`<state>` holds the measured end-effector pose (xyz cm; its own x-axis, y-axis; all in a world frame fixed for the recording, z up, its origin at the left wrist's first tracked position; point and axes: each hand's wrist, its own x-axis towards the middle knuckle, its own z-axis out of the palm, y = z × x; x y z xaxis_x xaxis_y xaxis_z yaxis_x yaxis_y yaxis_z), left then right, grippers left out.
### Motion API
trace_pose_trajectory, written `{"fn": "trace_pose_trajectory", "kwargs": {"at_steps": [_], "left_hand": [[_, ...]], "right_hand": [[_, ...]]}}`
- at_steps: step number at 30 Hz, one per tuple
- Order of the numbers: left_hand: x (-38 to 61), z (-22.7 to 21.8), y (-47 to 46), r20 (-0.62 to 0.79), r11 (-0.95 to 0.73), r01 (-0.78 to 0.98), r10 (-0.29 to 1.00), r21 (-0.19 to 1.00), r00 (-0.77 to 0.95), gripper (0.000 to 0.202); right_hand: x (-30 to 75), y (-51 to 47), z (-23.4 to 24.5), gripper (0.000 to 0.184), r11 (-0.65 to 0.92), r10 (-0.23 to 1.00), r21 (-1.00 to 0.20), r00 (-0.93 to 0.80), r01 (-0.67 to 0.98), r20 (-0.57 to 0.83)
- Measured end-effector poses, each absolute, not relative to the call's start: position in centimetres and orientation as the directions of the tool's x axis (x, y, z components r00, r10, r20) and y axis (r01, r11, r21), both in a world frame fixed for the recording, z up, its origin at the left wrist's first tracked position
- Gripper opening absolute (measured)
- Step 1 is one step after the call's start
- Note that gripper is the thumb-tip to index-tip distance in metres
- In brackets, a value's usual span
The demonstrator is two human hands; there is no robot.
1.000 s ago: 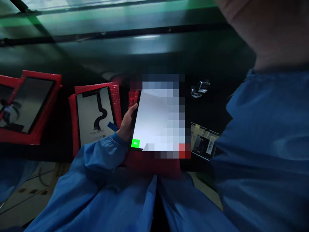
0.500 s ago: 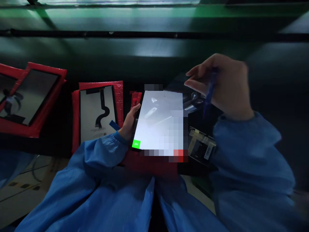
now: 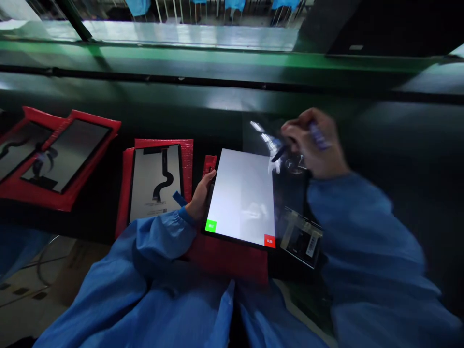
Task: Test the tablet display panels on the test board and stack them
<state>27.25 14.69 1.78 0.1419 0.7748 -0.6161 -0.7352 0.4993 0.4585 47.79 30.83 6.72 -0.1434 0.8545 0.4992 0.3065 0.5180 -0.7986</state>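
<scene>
My left hand grips the left edge of a lit display panel, thumb at the edge, fingers hidden beneath. The screen glows white, with a green box at its lower left corner and a red one at its lower right. Above the panel's right side, my right hand is closed, blurred by motion, with a purple-blue pen held across it. Its fingertips pinch a clear plastic film with bright glints, which seems to reach over the screen's right half. A short dark strip shows below the fingertips.
Left of the panel, a display with a black ribbon cable lies on red bubble wrap. More such panels on red wrap lie farther left. A circuit board piece is at the right. A dark rail runs across behind.
My right hand has moved lower and leftward, toward the panel's upper right corner, with the pen and film. The left hand keeps its hold. The view has tilted up slightly.
</scene>
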Motion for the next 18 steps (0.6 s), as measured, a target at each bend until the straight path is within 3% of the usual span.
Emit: {"fn": "trace_pose_trajectory", "kwargs": {"at_steps": [4,10,15,18], "left_hand": [[27.3,1.7,14.8,-0.598,0.484,-0.747,0.788,0.455,0.146,0.05],[27.7,1.8,15.0,-0.594,0.424,-0.758,0.802,0.496,0.06,0.047],[27.7,1.3,14.9,-0.554,0.374,-0.76,0.832,0.531,0.022,0.043],[27.6,1.3,14.8,-0.529,0.369,-0.766,0.848,0.527,0.045,0.043]], "right_hand": [[47.0,29.8,2.9,0.037,0.415,0.898,-0.743,-0.107,0.525,0.426],[46.6,28.5,2.4,0.022,0.501,0.846,-0.717,-0.098,0.485,0.524],[44.8,26.3,4.2,0.02,0.713,0.589,-0.438,-0.13,0.548,0.798],[43.9,24.5,7.5,0.025,0.837,0.403,-0.319,-0.107,0.444,0.909]]}}
